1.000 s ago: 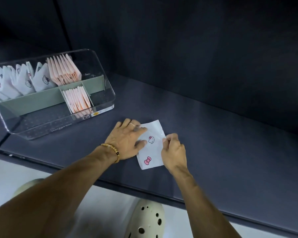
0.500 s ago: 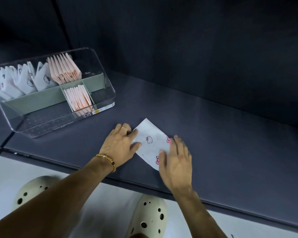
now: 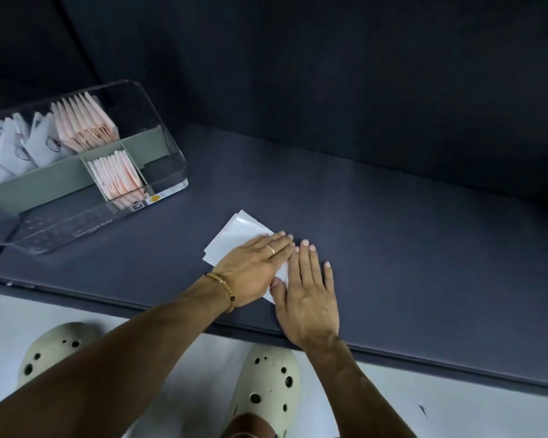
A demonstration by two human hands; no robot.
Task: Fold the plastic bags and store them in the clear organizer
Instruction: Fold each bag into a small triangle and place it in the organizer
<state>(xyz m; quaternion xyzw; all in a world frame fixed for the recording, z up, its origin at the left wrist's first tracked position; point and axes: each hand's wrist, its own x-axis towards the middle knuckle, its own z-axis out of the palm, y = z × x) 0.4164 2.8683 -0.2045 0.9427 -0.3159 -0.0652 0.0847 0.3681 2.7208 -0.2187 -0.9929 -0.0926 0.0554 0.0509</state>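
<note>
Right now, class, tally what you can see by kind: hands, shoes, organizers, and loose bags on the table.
Hands: 2, left hand and right hand
Shoes: 2
Organizers: 1
Loose bags: 1
Total: 6

We see only the far corner of the white bag [image 3: 238, 235]; our hands, left [image 3: 253, 267] and right [image 3: 310, 298], cover the rest and any print. The clear organizer [image 3: 168, 147] runs off the left edge, cutting its white folded bags [image 3: 10, 153]. Its embossed lettering is too blurred to read.
</note>
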